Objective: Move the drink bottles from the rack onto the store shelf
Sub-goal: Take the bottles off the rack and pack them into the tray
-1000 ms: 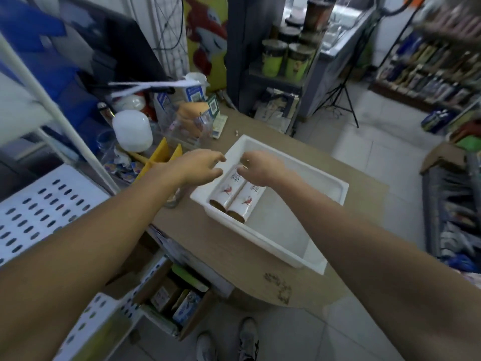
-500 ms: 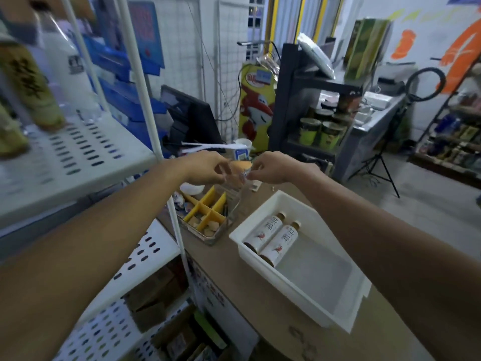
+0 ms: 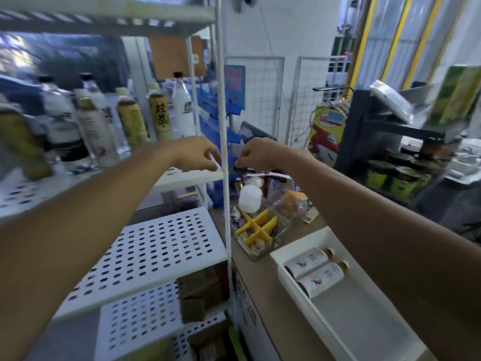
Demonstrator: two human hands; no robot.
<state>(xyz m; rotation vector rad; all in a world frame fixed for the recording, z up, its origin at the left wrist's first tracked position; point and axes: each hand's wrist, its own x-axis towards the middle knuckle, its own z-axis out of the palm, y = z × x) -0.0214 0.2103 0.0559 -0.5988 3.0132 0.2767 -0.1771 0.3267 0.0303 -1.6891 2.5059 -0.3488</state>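
Two white-labelled drink bottles [image 3: 309,263] [image 3: 322,278] lie side by side at the near-left end of a white tray [image 3: 294,246] on the counter. Several drink bottles [image 3: 159,116] stand upright on the white perforated store shelf [image 3: 187,178] to the left. My left hand [image 3: 197,154] hovers at that shelf's right front corner, fingers curled, with nothing seen in it. My right hand [image 3: 256,154] hangs just right of the shelf post [image 3: 224,113], also curled, with no bottle in it. Both palms are hidden.
A lower perforated shelf [image 3: 156,254] juts out below my left arm. A clear box with yellow dividers [image 3: 257,230], a white dome [image 3: 250,195] and small clutter crowd the brown counter [image 3: 273,321] behind the tray. A dark rack with green tubs [image 3: 390,175] stands right.
Both hands rose from the bottle tops in the tray to shelf height, and my view lifted with them. The two bottles stayed lying in the tray.
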